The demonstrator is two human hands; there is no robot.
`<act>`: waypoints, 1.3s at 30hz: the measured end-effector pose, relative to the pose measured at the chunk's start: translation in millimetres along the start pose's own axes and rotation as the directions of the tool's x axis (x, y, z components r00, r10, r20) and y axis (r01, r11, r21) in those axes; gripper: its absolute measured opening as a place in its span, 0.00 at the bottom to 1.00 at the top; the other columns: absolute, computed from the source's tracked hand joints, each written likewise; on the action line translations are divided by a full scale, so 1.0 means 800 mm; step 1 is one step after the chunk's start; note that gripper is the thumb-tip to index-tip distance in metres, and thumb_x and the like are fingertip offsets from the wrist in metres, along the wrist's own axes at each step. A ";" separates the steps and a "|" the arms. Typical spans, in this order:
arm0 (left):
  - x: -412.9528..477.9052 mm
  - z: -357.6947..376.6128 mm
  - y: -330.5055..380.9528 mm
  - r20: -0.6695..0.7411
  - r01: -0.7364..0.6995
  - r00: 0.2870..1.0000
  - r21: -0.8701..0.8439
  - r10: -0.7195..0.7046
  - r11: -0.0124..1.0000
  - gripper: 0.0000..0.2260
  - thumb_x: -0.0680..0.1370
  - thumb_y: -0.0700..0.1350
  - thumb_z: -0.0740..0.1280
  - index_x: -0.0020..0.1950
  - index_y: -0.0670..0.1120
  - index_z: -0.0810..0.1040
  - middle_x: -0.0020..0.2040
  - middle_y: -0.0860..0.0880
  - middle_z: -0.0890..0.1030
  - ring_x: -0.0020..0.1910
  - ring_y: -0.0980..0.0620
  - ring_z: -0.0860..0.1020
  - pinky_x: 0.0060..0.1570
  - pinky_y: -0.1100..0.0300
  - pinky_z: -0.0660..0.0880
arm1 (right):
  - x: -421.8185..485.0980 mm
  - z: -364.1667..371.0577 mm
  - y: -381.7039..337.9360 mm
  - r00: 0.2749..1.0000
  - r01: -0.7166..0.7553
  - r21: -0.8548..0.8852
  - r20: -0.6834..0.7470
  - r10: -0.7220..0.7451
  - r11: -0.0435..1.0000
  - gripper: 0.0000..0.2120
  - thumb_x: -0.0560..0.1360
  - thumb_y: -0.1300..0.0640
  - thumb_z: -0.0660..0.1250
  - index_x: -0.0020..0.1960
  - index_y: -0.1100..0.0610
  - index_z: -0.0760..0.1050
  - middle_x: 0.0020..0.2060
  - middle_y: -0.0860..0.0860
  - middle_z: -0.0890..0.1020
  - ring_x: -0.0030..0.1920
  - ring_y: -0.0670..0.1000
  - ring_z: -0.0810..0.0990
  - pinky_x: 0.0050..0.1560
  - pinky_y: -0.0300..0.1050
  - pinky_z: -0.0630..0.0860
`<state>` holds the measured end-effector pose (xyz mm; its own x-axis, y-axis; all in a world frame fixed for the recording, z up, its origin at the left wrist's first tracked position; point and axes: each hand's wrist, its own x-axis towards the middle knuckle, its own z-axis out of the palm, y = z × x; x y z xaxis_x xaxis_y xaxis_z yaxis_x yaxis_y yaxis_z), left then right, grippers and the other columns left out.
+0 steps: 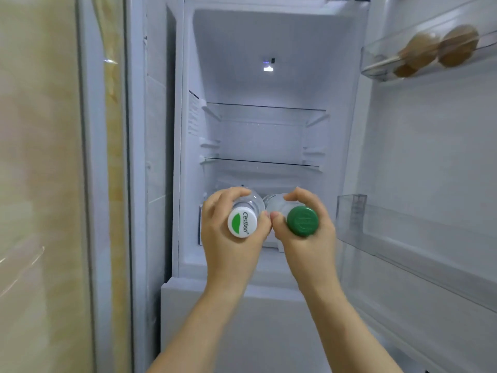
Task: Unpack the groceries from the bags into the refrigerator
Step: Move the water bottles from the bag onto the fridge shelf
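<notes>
As the left grip [220, 247] clasps a white-capped water bottle [242, 221] and the right grip [321, 249] a green-capped bottle [302, 221], both point base-first toward the refrigerator compartment [263, 176] ahead.

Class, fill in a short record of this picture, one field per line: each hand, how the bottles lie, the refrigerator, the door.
Left hand: grips the white-capped bottle
Right hand: grips the green-capped bottle
Position: side by side, caps toward the camera
Refrigerator: open, inner light on, glass shelves inside
Upper door bin: holds round brown items, kind unclear
</notes>
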<state>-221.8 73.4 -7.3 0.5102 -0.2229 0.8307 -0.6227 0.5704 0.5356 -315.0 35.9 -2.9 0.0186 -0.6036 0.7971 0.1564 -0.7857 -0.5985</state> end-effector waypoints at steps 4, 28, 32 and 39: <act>0.041 0.017 -0.029 -0.011 -0.009 1.000 -0.008 0.008 1.000 0.14 0.64 0.47 0.71 0.47 0.55 0.74 0.51 0.50 0.76 0.52 0.62 0.72 0.49 0.78 0.64 | 0.041 0.024 0.023 0.997 0.072 -0.011 0.009 -0.072 0.997 0.13 0.63 0.55 0.70 0.42 0.40 0.73 0.50 0.43 0.77 0.52 0.47 0.77 0.55 0.43 0.73; 0.336 0.121 -0.215 -0.069 -0.416 0.909 -0.087 0.411 0.905 0.19 0.66 0.52 0.66 0.54 0.44 0.76 0.53 0.47 0.76 0.53 0.58 0.70 0.53 0.79 0.63 | 0.312 0.176 0.150 0.812 0.578 -0.038 -0.070 -0.579 0.815 0.12 0.67 0.55 0.69 0.48 0.44 0.71 0.56 0.44 0.74 0.60 0.35 0.71 0.58 0.27 0.64; 0.372 0.144 -0.226 -0.091 -0.398 0.917 -0.143 0.388 0.906 0.16 0.65 0.53 0.66 0.52 0.53 0.73 0.51 0.58 0.73 0.53 0.65 0.69 0.51 0.79 0.64 | 0.358 0.177 0.162 0.802 0.596 -0.004 -0.056 -0.595 0.803 0.13 0.67 0.55 0.69 0.48 0.45 0.71 0.56 0.42 0.74 0.60 0.35 0.72 0.58 0.27 0.65; 0.420 0.169 -0.228 -0.121 -0.385 0.921 -0.153 0.370 0.910 0.15 0.64 0.48 0.71 0.44 0.64 0.70 0.47 0.65 0.72 0.52 0.60 0.73 0.50 0.73 0.68 | 0.428 0.185 0.174 0.846 0.534 0.032 -0.039 -0.532 0.845 0.14 0.66 0.54 0.71 0.46 0.38 0.73 0.48 0.40 0.77 0.56 0.47 0.76 0.58 0.52 0.74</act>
<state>-16.6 -212.4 194.7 0.3113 0.1010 0.9449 -0.6728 0.7257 0.1441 -140.9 -259.5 198.5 -0.1056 -0.0972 0.9896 0.1734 -0.9818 -0.0780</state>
